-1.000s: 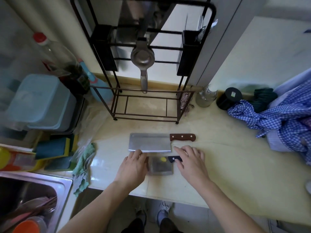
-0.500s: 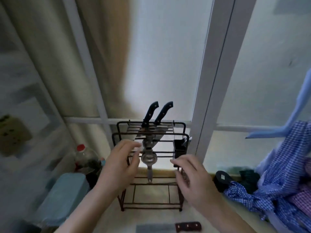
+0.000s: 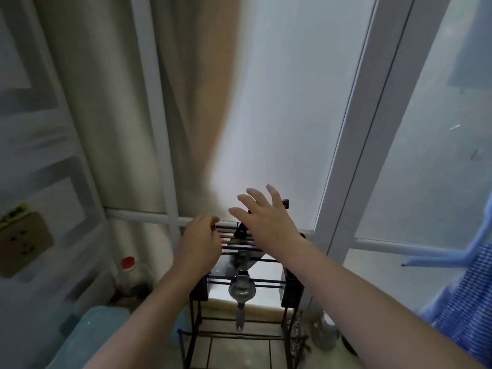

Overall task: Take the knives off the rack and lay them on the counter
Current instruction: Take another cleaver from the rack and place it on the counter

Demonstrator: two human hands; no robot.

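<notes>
Both hands are up at the top of the black wire rack (image 3: 241, 280). The left hand (image 3: 198, 246) curls over the top bars at the left end, fingers bent; whether it grips anything, I can't tell. The right hand (image 3: 266, 218) is spread wide, fingers loose, right over the dark knife handles (image 3: 241, 230) poking up from the slots, blades (image 3: 239, 258) angled down beneath it.

— What is the rack (image 3: 241, 282) at lower centre made of?
— Thin black metal wire, matt. The squeezer (image 3: 241, 290) hanging in it is dull grey metal, smooth.
— And at lower left?
— A clear plastic bottle (image 3: 133, 278) with a red cap, and a smooth matt teal plastic tub (image 3: 87, 339).
— At the right edge?
— Blue checked cloth (image 3: 463, 296), soft and matt.
</notes>
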